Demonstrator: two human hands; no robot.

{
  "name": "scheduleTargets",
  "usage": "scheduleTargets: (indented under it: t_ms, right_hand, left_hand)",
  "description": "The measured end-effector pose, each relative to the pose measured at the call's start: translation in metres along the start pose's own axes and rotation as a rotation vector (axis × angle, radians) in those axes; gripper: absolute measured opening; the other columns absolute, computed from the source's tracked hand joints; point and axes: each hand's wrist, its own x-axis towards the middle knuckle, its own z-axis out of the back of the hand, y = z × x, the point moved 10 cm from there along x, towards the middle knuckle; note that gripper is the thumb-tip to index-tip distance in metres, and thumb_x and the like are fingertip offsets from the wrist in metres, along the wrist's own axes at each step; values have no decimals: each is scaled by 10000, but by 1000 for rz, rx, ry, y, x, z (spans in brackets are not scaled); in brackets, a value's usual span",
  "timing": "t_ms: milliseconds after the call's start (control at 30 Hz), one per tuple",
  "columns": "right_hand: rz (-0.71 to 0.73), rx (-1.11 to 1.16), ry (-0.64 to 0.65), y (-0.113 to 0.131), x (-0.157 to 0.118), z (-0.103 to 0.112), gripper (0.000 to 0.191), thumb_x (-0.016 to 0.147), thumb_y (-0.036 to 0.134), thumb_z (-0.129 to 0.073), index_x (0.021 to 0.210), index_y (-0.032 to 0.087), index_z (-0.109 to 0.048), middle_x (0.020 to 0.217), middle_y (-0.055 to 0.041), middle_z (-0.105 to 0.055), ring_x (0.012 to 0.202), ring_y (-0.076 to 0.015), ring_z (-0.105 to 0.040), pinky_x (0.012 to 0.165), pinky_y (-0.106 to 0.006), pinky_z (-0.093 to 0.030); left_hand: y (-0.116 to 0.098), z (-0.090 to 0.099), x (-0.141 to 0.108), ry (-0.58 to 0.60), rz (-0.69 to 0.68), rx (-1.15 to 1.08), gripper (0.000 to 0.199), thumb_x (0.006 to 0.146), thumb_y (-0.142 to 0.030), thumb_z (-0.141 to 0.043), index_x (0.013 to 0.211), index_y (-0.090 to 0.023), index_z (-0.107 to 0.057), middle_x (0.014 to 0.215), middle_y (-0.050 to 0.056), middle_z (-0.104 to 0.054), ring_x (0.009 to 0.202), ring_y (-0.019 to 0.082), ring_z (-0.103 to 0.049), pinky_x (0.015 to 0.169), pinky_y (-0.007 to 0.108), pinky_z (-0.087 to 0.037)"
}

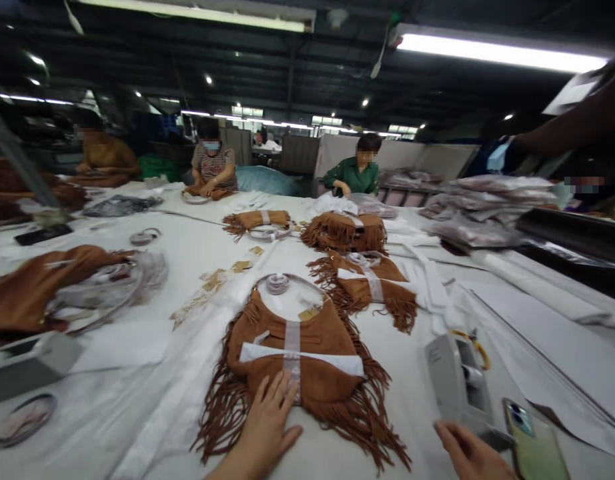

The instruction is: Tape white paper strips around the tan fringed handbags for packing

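One fringed bag [317, 340] under left hand [271, 423], touching palm-side fingers.

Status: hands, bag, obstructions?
Left hand open, flat on fringed bag. Right hand by tape dispenser, grip unclear. Possible obstruction: phone beside right hand.

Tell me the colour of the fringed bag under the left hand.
Rusty brown fringed bag, seen in the head view.

This is a factory workshop: people are working around a long white table [187, 230], fringed bags [317, 340] are lying on it, and tube lights [502, 52] are glowing above it under a dark metal roof [287, 57].
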Motion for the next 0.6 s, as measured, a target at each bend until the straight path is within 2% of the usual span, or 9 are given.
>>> scheduleTargets:
  t_ms: [67,133,200,267,333,400,467,600]
  right_hand:
    - [260,34,156,81,1,-27,415,711,631,-486,752,257,-661,796,-66,-702,756,-269,-634,748,-368,-489]
    - [494,44,347,154,-10,-56,376,833,551,-447,771,239,-647,771,-49,-679,731,-222,-607,722,-321,-475]
    - [681,40,507,212,-22,-81,325,894,452,-441,771,219,-632,766,-35,-656,727,-188,-584,704,-285,-453]
    - [825,37,638,252,-31,-102,278,913,378,-461,785,202,-634,773,-29,-642,724,-166,-567,692,-262,-435]
    - [938,18,763,280,-36,-122,247,916,333,-483,802,188,-648,780,-28,-639,724,-153,-558,692,-250,-426]
    - [1025,-22,876,297,-40,-140,235,917,306,-496,814,178,-663,780,-30,-641,717,-146,-553,691,-243,-424]
    - [1086,-63,963,307,-41,-156,224,914,290,-504,833,170,-675,784,-35,-649,716,-146,-560,692,-239,-428]
    - [1164,-134,1055,317,-39,-177,182,884,234,-526,851,163,-690,810,-47,-675,742,-153,-592,705,-232,-438]
  left_hand:
    - [0,1,0,17,6,-33,755,858,-439,-547,1497,-264,-186,1564,58,-210,1424,273,-211,1132,496,-252]
    - [1,0,-1,23,5,-62,760,864,-454,-539,1500,-263,-169,1565,62,-204,1426,276,-206,1133,500,-249]
    - [1,-2,-2,19,-3,-78,764,870,-458,-533,1503,-257,-158,1569,65,-190,1428,279,-200,1138,497,-241]
    - [2,-4,-3,9,-8,-83,768,874,-456,-529,1506,-253,-143,1573,62,-169,1429,280,-193,1142,489,-234]
    - [3,-6,-3,0,-3,-87,775,878,-453,-527,1508,-256,-121,1578,56,-144,1431,279,-188,1144,485,-232]
    - [3,-8,-3,-5,7,-95,784,882,-461,-522,1510,-255,-100,1580,57,-121,1432,281,-185,1140,485,-236]
    - [4,-9,-2,-5,10,-107,786,889,-481,-509,1511,-250,-86,1579,63,-111,1433,285,-183,1135,488,-239]
    - [4,-8,-2,9,11,-133,782,902,-546,-459,1512,-247,-70,1576,75,-115,1432,289,-185,1127,492,-239]
